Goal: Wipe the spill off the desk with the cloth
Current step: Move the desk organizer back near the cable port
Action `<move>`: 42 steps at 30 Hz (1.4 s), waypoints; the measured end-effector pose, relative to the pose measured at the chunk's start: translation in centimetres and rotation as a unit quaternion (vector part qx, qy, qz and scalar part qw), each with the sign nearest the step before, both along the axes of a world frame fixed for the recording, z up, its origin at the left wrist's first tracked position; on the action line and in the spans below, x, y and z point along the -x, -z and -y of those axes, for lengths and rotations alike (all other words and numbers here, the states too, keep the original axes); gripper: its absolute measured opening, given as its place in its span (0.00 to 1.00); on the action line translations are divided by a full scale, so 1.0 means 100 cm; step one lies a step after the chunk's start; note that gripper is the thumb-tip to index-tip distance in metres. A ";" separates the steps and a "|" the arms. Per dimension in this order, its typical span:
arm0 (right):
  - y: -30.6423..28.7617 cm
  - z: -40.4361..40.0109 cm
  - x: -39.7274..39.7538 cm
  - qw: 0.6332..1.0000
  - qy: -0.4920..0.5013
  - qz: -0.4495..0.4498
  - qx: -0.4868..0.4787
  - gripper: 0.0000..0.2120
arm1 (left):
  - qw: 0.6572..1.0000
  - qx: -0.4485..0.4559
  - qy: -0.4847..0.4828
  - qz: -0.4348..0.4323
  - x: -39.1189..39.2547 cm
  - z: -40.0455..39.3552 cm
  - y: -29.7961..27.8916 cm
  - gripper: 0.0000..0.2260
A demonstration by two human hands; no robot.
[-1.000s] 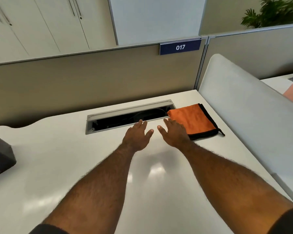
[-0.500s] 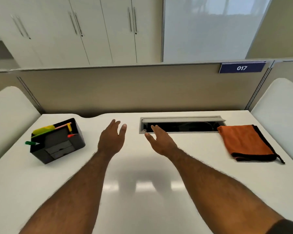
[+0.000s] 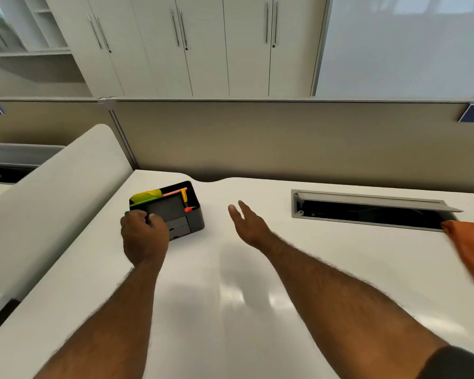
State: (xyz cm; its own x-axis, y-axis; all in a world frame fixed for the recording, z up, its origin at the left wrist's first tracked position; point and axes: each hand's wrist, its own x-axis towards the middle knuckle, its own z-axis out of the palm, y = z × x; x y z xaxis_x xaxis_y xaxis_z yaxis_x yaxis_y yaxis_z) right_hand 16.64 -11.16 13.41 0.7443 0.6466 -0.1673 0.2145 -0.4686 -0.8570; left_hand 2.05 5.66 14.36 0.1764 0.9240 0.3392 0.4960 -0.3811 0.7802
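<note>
The orange cloth (image 3: 469,243) with a black trim lies folded on the white desk (image 3: 216,318) at the far right, cut off by the frame edge. My right hand (image 3: 249,226) hovers open over the middle of the desk, fingers apart and far left of the cloth. My left hand (image 3: 144,237) is curled around the near left corner of a black desk organizer (image 3: 188,214). I can make out no spill on the glossy desk surface.
The organizer holds green, yellow and orange pens. An open cable slot (image 3: 367,213) is set into the desk at the back right. A beige partition (image 3: 257,138) closes the back, and a white rounded divider (image 3: 52,203) bounds the left side.
My view has swung left, so the cloth has slid to the right edge. My left hand has reached left and closed on the organizer's corner. My right hand stays open.
</note>
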 end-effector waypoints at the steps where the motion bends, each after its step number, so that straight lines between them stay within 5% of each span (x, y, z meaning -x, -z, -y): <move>1: 0.002 -0.013 0.003 0.999 0.011 -0.037 -0.010 0.33 | 0.998 0.055 -0.033 0.015 0.006 -0.011 0.003 0.11; 7: 0.012 -0.061 0.007 0.990 0.003 -0.136 -0.026 0.29 | 0.932 0.350 -0.069 0.072 0.022 -0.069 0.027 0.28; 15: 0.032 -0.100 0.010 0.984 -0.028 -0.172 -0.037 0.29 | 0.852 0.493 0.033 0.174 0.022 -0.094 0.050 0.28; 20: 0.045 -0.121 0.008 0.981 -0.002 -0.194 -0.017 0.32 | 0.825 0.522 0.072 0.205 0.026 -0.108 0.068 0.34; 25: 0.050 -0.141 0.000 0.969 0.043 -0.242 -0.017 0.30 | 0.820 0.518 0.137 0.203 0.020 -0.113 0.079 0.24; 30: 0.054 -0.157 -0.006 0.963 0.066 -0.259 -0.036 0.17 | 0.824 0.501 0.121 0.235 0.010 -0.111 0.080 0.13; 35: 0.054 -0.167 -0.005 0.949 0.104 -0.291 -0.063 0.08 | 0.831 0.491 0.114 0.235 0.009 -0.118 0.088 0.14; 42: 0.041 -0.163 -0.013 0.963 0.151 -0.214 -0.064 0.17 | 0.846 0.467 0.104 0.234 -0.002 -0.116 0.086 0.18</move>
State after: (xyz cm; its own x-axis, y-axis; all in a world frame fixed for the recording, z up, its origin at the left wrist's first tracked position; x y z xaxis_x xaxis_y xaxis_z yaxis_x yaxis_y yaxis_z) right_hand 17.92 5.09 9.29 0.7816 0.4480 -0.4341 -0.3007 -0.3392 -0.8914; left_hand 2.28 17.30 5.72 0.4160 0.7933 -0.4446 0.0464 0.4697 0.8816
